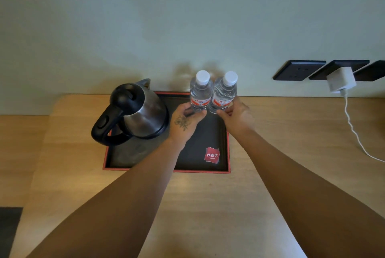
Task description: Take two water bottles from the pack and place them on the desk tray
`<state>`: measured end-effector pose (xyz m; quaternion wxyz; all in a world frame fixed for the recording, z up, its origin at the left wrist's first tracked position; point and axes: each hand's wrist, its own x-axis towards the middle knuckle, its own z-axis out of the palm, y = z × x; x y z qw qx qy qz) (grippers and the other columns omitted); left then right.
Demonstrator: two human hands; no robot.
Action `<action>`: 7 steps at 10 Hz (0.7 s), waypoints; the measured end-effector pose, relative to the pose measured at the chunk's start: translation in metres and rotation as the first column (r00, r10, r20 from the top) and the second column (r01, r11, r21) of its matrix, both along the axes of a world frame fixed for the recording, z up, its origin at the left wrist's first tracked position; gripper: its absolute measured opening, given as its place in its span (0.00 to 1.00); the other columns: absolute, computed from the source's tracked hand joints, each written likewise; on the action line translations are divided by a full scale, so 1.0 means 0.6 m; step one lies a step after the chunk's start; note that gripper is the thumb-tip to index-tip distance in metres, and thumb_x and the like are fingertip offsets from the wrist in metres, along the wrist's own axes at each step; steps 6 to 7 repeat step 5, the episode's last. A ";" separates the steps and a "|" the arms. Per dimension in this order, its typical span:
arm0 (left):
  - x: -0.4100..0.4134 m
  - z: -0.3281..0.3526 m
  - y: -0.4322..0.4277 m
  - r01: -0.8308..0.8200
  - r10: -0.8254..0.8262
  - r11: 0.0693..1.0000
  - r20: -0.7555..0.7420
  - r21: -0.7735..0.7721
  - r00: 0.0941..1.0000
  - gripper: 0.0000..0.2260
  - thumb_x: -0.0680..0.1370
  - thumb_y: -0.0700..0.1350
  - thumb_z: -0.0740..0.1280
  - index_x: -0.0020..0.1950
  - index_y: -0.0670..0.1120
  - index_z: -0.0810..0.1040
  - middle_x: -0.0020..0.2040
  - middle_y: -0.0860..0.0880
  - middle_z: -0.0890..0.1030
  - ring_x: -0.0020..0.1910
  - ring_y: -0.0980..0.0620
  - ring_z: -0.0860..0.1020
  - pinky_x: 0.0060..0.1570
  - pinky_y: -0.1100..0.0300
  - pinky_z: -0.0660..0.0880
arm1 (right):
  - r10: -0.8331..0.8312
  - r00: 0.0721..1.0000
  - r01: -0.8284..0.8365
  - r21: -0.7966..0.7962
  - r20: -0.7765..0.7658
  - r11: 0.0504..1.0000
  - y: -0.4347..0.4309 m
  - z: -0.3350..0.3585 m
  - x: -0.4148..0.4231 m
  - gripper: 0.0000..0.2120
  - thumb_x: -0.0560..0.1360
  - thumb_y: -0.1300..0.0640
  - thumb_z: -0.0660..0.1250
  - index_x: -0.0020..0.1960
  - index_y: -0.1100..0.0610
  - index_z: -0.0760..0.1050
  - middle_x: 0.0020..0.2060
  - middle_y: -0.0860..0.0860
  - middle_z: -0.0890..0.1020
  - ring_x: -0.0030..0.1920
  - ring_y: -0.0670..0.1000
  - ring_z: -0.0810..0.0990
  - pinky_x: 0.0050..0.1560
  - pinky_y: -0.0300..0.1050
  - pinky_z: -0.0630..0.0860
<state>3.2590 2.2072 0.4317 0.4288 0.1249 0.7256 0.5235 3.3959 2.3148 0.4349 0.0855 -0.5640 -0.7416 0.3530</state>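
Your left hand (184, 121) grips the base of the left bottle (200, 94) and your right hand (236, 117) grips the base of the right bottle (224, 95), fingers curled around each. Both bottles stand upright and touching each other at the tray's (227, 153) far right corner, close to the wall. A kettle (137, 109) fills the tray's left half, and the tray sits on the desk (208, 195), near its far edge.

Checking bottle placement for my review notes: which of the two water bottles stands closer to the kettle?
The left bottle, held at its base by the left hand, is closer to the kettle. The other bottle is on its far side.
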 end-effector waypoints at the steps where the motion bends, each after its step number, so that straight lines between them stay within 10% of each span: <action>1: -0.009 -0.005 -0.002 0.017 -0.018 0.999 -0.033 -0.032 0.999 0.23 0.75 0.42 0.81 0.68 0.44 0.83 0.60 0.45 0.88 0.61 0.48 0.86 0.69 0.41 0.81 | -0.003 1.000 0.003 -0.028 0.006 1.000 0.003 0.001 -0.002 0.24 0.78 0.52 0.78 0.70 0.55 0.74 0.58 0.56 0.87 0.57 0.58 0.87 0.57 0.54 0.85; 4: -0.024 0.020 0.003 0.142 -0.138 0.989 0.095 -0.041 0.986 0.29 0.74 0.44 0.82 0.73 0.45 0.76 0.69 0.47 0.84 0.68 0.49 0.81 0.75 0.44 0.74 | -0.023 1.000 0.023 -0.095 0.002 0.995 0.000 0.014 -0.001 0.38 0.75 0.46 0.80 0.76 0.56 0.65 0.57 0.57 0.86 0.60 0.59 0.85 0.58 0.60 0.85; 5: -0.018 0.051 0.001 0.175 -0.175 0.984 0.030 -0.010 0.984 0.34 0.74 0.42 0.82 0.76 0.46 0.72 0.64 0.57 0.80 0.69 0.52 0.77 0.60 0.69 0.78 | 0.015 0.999 -0.012 -0.085 0.035 0.996 -0.005 0.036 0.011 0.45 0.72 0.39 0.79 0.78 0.54 0.61 0.63 0.56 0.84 0.62 0.59 0.85 0.59 0.61 0.84; 7: -0.018 0.051 0.001 0.175 -0.175 0.984 0.030 -0.010 0.984 0.34 0.74 0.42 0.82 0.76 0.46 0.72 0.64 0.57 0.80 0.69 0.52 0.77 0.60 0.69 0.78 | 0.015 0.999 -0.012 -0.085 0.035 0.996 -0.005 0.036 0.011 0.45 0.72 0.39 0.79 0.78 0.54 0.61 0.63 0.56 0.84 0.62 0.59 0.85 0.59 0.61 0.84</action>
